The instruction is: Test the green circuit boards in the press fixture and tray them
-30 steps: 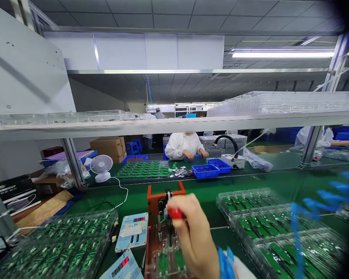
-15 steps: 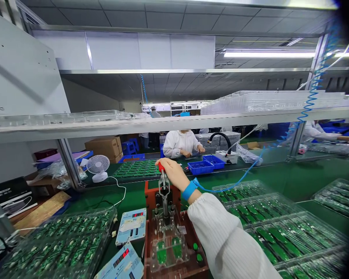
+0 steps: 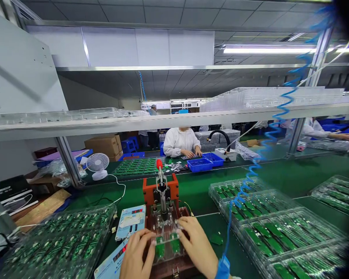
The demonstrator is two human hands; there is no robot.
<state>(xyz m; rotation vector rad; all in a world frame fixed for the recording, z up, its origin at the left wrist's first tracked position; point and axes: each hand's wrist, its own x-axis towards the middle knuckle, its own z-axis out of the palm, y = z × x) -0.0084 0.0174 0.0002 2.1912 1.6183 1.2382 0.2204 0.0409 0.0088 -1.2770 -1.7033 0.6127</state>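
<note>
An orange-brown test fixture [image 3: 151, 190] stands in front of me, its red-knobbed lever [image 3: 159, 164] upright. Under a clear plate sit two small green circuit boards [image 3: 167, 245]. My left hand [image 3: 136, 254] rests at the plate's left side, fingers on the left board. At the right side my right hand [image 3: 195, 246] has its fingers curled on the right board. A blue wrist strap [image 3: 222, 268] with a coiled blue cord [image 3: 261, 155] is on my right wrist. Whether either hand grips a board is unclear.
Two meters with red digits [image 3: 132, 221] lie left of the fixture. Clear trays of green boards sit at left [image 3: 58, 244] and right [image 3: 279, 224]. A loose green board [image 3: 216, 239] lies on the green mat. A co-worker in white [image 3: 182, 141] sits across, by blue bins [image 3: 200, 164] and a fan [image 3: 97, 162].
My right hand let go of the red lever knob, which now stands raised, and came down to the fixture plate. My left hand came into view at the plate's left side.
</note>
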